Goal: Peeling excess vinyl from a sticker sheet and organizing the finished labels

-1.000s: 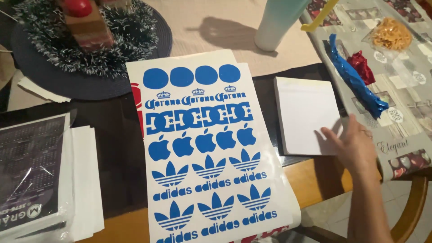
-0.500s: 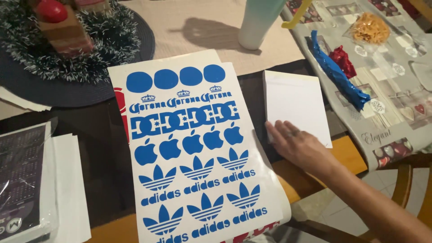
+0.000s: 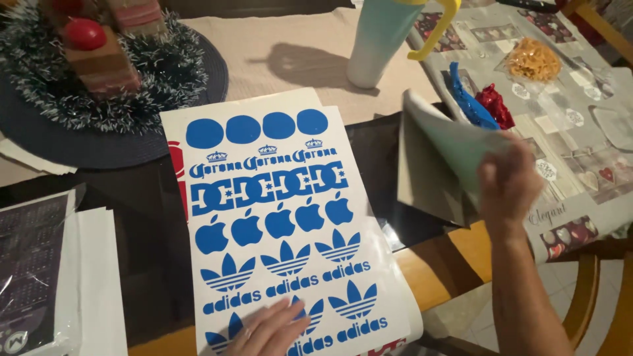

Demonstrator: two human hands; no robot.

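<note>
1. Edges cut off a good deal: the left hand (image 3: pixel 267 329) shows only knuckles and part of its fingers at the bottom border, lying flat on the lower end of the sticker sheet (image 3: pixel 283 217), so how far the fingers spread cannot be told.
2. Blur smears the right hand (image 3: pixel 508 184), just right of the sticker sheet; it is raised off the surface (image 3: pixel 435 264) with the wrist bent, fingers closed in a pinch on the edge of a paper pad (image 3: pixel 442 165).
3. That paper pad is lifted and tilted, its pale green face turned toward the hand, its grey back toward the sticker sheet; its lower corner hangs over the dark mat (image 3: pixel 376 178).
4. A red sheet under the sticker sheet peeks out only at the left edge and bottom corner.
5. The sticker sheet itself lies flat, white with rows of blue cut shapes, across the dark mat on the surface.
6. Up and right of the sticker sheet stands a pale tumbler (image 3: pixel 382 39), its top out of frame and contents unseen.
7. Far right of the sticker sheet, a clear bag (image 3: pixel 534 59) holds orange-yellow bits; blue and red foil wrappers (image 3: pixel 481 102) lie beside it.
8. Up and left, a tinsel wreath (image 3: pixel 99 72) rings a partly cropped centrepiece.
9. At bottom left, a plastic-wrapped dark pack (image 3: pixel 30 270) is half cut off.
</note>
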